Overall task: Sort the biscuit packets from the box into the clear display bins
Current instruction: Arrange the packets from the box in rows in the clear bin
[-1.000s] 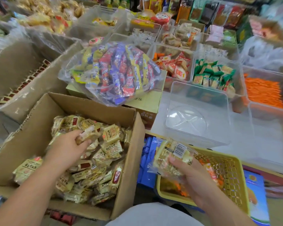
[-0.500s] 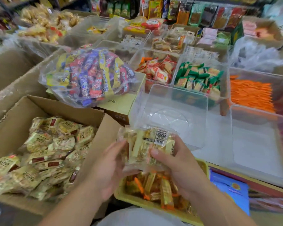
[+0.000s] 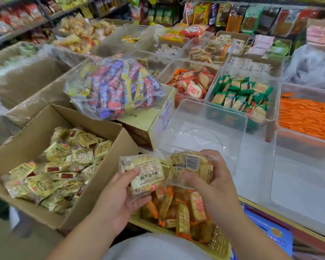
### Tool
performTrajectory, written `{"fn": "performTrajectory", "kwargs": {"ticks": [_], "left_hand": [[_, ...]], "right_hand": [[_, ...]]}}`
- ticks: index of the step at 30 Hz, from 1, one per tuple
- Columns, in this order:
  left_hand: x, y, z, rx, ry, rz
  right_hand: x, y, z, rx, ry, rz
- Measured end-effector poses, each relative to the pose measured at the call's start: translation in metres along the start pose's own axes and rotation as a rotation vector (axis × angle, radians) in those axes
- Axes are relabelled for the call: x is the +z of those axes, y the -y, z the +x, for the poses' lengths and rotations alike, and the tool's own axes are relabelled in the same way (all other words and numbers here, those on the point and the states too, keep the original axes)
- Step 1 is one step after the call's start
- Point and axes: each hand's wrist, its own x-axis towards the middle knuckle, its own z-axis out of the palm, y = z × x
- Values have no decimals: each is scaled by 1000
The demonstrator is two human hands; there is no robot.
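A cardboard box (image 3: 32, 132) at the left holds several yellow biscuit packets (image 3: 64, 166). My left hand (image 3: 118, 199) grips one biscuit packet (image 3: 144, 175), label up. Beside it my right hand (image 3: 216, 186) grips a second biscuit packet (image 3: 193, 166), barcode up. The two packets touch, side by side over a yellow basket (image 3: 219, 243) of orange-edged packets. Just beyond my hands stands an empty clear bin (image 3: 238, 124).
A clear bag of mixed wrapped bars (image 3: 113, 89) lies on a closed carton (image 3: 148, 117). Filled clear bins hold red packets (image 3: 191, 85), green packets (image 3: 240, 96) and orange sticks (image 3: 306, 119). Another empty clear bin (image 3: 278, 166) stands at the right. Shelves of snacks run behind.
My left hand came out of the cardboard box with a packet and moved right to meet the right hand. The right hand's packet rose towards the empty bin. The view shifted left.
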Motion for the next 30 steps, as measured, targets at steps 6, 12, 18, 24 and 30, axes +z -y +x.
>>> {"fn": "performTrajectory", "kwargs": {"ticks": [6, 12, 18, 24, 30], "left_hand": [[10, 10, 5, -150, 73, 10], [15, 11, 10, -144, 108, 46], [15, 4, 20, -73, 102, 75], [20, 6, 32, 11, 55, 94], [8, 0, 54, 71, -26, 30]], "right_hand": [[-4, -23, 14, -779, 99, -696], [-7, -35, 17, -752, 223, -682], [-11, -45, 17, -605, 277, -731], [-6, -51, 29, -536, -18, -758], [-38, -61, 104, -136, -86, -662]]}}
